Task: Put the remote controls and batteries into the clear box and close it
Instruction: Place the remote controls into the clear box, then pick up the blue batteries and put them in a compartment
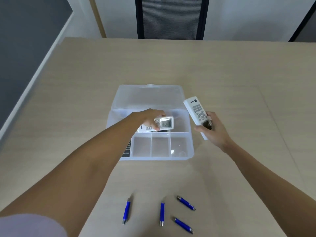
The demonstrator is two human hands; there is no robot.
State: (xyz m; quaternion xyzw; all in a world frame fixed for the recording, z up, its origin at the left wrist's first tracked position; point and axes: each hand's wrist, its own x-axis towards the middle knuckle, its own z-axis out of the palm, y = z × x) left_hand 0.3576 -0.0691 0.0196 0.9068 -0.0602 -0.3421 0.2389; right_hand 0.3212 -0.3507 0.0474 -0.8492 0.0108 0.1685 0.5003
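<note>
A: Where do the remote controls sit?

B: The left hand [150,118] clamps its grip on a white remote with a display [161,124], over the long rear compartment of the clear box [181,155], lid open. The right hand [212,130] grips a white keypad remote [195,109], tilted, just right of the box.

A: And the batteries?

B: Four blue batteries [162,213], apparently AA-type, lie loose on the desk [85,86] nearer the person.
</note>
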